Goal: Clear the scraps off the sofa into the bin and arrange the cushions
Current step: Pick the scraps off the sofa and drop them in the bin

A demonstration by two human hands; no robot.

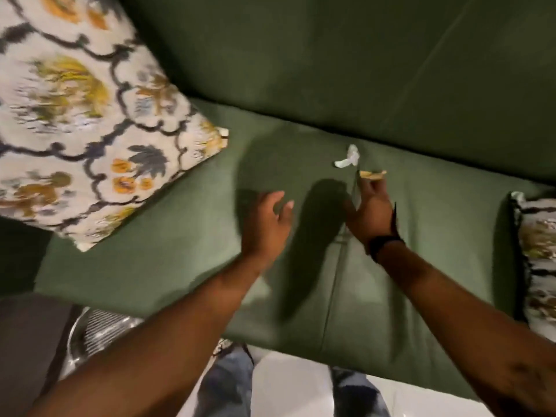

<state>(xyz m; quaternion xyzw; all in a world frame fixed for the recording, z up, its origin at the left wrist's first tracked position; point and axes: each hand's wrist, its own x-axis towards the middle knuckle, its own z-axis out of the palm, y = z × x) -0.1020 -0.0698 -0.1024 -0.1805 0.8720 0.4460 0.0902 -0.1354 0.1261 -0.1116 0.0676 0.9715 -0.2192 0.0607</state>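
Now 2 cushions (75, 115) (538, 260), 2 scraps (347, 159) (372, 174), 1 in rt hand (371, 210).

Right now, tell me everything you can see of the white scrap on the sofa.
The white scrap is a small crumpled, twisted piece, seemingly tissue or paper. It lies on the green sofa seat near the backrest, beside the seam between two seat cushions. Nothing holds it. The right hand is just below it, pinching a tan scrap; whether the two scraps touch is unclear.

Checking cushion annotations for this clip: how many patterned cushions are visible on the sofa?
2. One large cushion leans at the sofa's left end; a second cushion sits at the right edge, cut off by the frame. Others may lie outside the view.
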